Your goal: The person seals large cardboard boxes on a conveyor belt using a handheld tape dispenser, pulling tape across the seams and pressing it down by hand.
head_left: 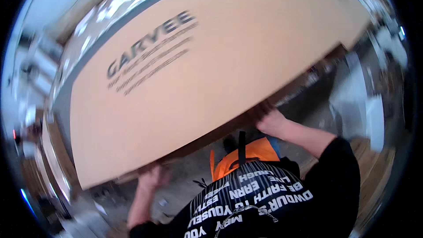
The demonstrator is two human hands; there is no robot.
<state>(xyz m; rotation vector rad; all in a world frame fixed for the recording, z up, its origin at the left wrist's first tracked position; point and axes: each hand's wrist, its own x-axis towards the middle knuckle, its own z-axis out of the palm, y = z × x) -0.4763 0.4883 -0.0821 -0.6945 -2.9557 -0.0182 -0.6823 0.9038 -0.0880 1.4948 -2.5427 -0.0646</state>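
Note:
A large, flat brown cardboard box (220,70) with dark printing on its top fills most of the view, tilted so its right end sits higher in the picture. My left hand (154,175) grips the near edge toward the box's left end, its fingers partly blurred and tucked at the underside. Farther right along that same edge, my right hand (268,118) holds the box, fingers curled under and mostly hidden in shadow. What lies beneath the box is largely covered by it.
Long cardboard boxes (55,150) stand at the left. White sheets or packaging (352,101) lie on the right, above brown boards or cartons (374,172). Litter dots the grey floor (176,200). Shiny wrapped material (128,0) spreads beyond the box.

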